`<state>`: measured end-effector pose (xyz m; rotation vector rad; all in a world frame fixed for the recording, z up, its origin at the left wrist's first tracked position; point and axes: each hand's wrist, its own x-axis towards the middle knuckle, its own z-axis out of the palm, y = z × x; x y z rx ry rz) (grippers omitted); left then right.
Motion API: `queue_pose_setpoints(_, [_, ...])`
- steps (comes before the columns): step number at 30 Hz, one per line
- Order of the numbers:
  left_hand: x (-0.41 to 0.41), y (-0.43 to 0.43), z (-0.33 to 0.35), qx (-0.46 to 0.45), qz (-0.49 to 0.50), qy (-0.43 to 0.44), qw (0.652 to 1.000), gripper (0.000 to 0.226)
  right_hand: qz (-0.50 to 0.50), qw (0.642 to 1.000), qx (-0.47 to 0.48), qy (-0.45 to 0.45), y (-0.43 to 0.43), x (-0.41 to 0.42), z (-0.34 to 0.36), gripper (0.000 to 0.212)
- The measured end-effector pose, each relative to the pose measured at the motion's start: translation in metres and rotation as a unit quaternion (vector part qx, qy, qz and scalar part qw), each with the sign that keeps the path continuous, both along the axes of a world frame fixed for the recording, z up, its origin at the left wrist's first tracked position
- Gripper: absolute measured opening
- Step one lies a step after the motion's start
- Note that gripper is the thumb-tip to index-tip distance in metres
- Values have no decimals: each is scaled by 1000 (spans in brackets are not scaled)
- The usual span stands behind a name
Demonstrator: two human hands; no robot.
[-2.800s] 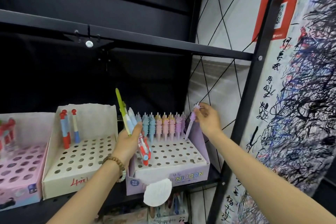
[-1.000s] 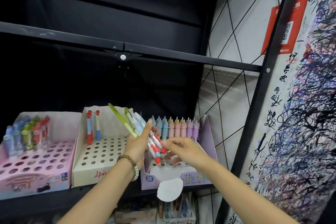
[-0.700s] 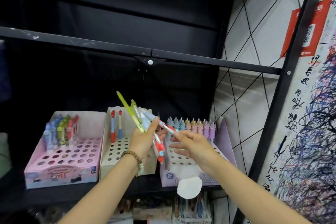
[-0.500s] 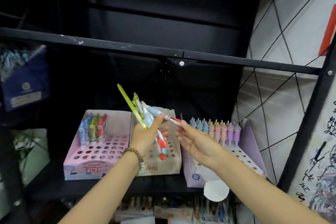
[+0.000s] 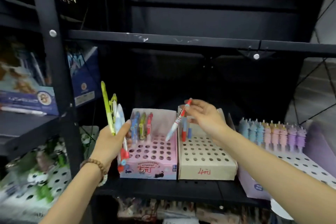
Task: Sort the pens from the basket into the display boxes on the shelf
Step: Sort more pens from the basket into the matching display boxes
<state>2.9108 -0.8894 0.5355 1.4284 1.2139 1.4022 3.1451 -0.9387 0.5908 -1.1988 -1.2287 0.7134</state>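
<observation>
My left hand [image 5: 111,142] grips a bunch of pens [image 5: 113,112], green and pale blue ends sticking up, red ends hanging below. My right hand [image 5: 205,116] pinches a single red-and-white pen [image 5: 177,121] by its red top; its pale tip slants down over the back holes of the pink display box [image 5: 151,166]. That box holds a few pens in its back row. To its right stands the beige box [image 5: 205,167] with a couple of red and blue pens at the back. The purple box [image 5: 258,187] with a row of pastel pens is at the far right.
A black upright post [image 5: 54,71] stands left of the boxes, with packaged goods [image 5: 25,89] on shelves beyond it. A black shelf bar [image 5: 181,41] runs overhead. More stock sits on the shelf below. A white perforated box [image 5: 31,183] is at lower left.
My right hand has pulled one red-and-white pen out of the bunch and carried it over the pink box. The view has swung left, shifting the boxes to the right.
</observation>
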Motion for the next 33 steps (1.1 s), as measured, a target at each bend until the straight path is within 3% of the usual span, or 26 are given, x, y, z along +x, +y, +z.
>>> queue_pose_setpoints(6, [-17,14,-15,-41,1,-43,998,36,14,999,4,-49,33,-49,-23,38])
queue_pose_setpoints(17, [-20,20,-24,-54,-13,-81,995,33,9,978,15,-206,60,-68,-34,17])
queue_pose_setpoints(23, [-23,17,-21,-61,-14,-114,992,31,0,973,36,-229,58,-70,-59,38])
queue_pose_setpoints(28, [-23,17,-21,-63,-20,-117,991,30,-18,955,95,-279,56,-74,-72,37])
queue_pose_setpoints(33, [-22,14,-20,-69,-31,-130,989,30,-35,949,75,-303,49,-71,-68,41])
